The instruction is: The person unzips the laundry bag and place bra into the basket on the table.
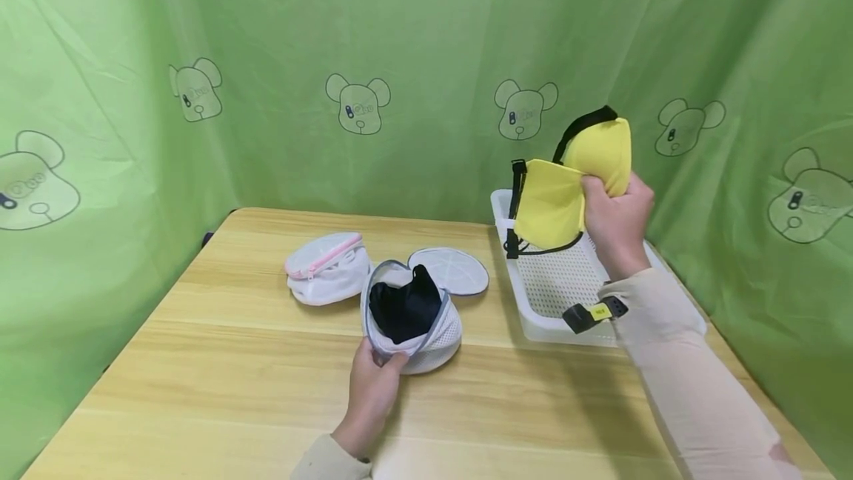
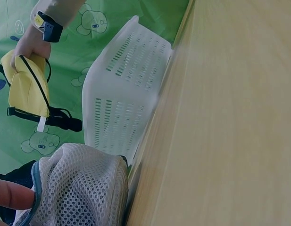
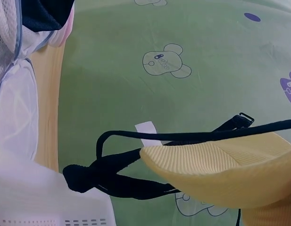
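My right hand (image 1: pixel 620 217) grips a yellow bra (image 1: pixel 549 202) with black straps, held up above the white plastic basket (image 1: pixel 533 317). In the right wrist view a ribbed yellow cup (image 3: pixel 220 165), black straps and a small white tag show close up. My left hand (image 1: pixel 376 380) pinches the near rim of a white mesh laundry bag (image 1: pixel 440 343) with grey-blue edging. The bag's round lid (image 1: pixel 456 271) lies folded back on the table. Black fabric (image 1: pixel 403 310) sits inside the open bag. The left thumb (image 2: pixel 13 194) presses on the rim in the left wrist view.
Left of the open bag stands another white mesh bag (image 1: pixel 326 272) with a pink zipper, its lid on top. The wooden table (image 1: pixel 233 391) backs onto a green curtain (image 1: pixel 426 21) printed with bear heads. The basket stands near the table's right edge.
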Demonstrator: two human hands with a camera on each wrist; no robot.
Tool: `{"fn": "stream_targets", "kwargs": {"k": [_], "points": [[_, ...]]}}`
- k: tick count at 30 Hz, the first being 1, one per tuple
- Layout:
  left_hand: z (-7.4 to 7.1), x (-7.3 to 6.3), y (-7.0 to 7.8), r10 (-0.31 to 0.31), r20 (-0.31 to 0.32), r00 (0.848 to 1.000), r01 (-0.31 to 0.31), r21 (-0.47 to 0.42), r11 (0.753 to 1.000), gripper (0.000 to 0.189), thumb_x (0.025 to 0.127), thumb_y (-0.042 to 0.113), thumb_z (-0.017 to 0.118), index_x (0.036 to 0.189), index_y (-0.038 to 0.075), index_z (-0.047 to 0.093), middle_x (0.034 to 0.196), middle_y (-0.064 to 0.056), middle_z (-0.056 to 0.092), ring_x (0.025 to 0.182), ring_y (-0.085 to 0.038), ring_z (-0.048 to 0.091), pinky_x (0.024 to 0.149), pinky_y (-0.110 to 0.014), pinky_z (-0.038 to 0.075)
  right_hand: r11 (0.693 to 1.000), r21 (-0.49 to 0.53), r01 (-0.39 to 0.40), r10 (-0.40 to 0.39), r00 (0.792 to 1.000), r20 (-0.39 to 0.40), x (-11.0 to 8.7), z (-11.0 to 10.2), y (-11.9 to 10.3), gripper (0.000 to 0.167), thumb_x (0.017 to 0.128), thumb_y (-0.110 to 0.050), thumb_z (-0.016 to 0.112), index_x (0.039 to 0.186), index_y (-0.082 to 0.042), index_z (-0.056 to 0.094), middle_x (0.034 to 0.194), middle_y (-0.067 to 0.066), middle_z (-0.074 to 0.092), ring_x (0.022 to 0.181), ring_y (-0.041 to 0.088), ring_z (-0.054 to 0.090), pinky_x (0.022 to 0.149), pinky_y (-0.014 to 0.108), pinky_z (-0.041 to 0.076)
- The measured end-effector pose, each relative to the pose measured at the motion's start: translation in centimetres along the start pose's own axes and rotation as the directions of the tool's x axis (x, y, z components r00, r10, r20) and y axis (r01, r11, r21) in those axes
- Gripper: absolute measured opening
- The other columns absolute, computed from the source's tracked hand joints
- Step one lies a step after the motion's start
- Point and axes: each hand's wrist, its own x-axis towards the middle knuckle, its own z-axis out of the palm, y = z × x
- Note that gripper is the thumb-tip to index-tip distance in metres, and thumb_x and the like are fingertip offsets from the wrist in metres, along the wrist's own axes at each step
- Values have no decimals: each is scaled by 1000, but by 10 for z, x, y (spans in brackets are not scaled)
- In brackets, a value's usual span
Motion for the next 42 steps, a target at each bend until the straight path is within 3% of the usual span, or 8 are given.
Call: {"fn": "stream_targets", "kwargs": {"k": [21, 33, 36, 42], "points": [[0, -1, 1, 17, -12, 1000, -18, -21, 1000, 40, 82, -1, 66, 119, -5, 54, 124, -18, 58, 121, -33, 51, 105, -47, 38, 994, -109, 30, -33, 999, -19, 2, -12, 13, 6, 83, -7, 62, 79, -12, 64, 66, -7, 54, 59, 4, 55, 47, 15, 44], [0, -1, 1, 13, -12, 1000, -13, -4, 1000, 40, 81, 0, 66, 119, -6, 53, 125, -19, 56, 121, -35, 50, 105, -48, 38, 986, -166, -24, 27, 999, 16, 2, -19, 21, 9, 84, -9, 62, 79, -16, 63, 68, -3, 54, 61, 8, 55, 45, 16, 44], [1, -1, 0, 12, -12, 1000, -12, -5, 1000, 40, 81, 0, 66, 120, -6, 53, 125, -19, 56, 122, -35, 49, 106, -48, 37, 978, -205, -35, 41, 999, 23, 2, -21, 24, 4, 85, -12, 62, 85, -10, 67, 69, -3, 54, 62, 8, 54, 45, 17, 42], [1, 0, 0, 6, -7, 1000, -6, -9, 1000, 42, 82, -1, 64, 121, -6, 52, 127, -21, 55, 125, -36, 47, 107, -49, 36, 950, -307, -59, 76, 996, 44, 1, -24, 27, 20, 87, -16, 59, 98, 1, 64, 72, -4, 52, 63, 8, 51, 44, 13, 39]]}}
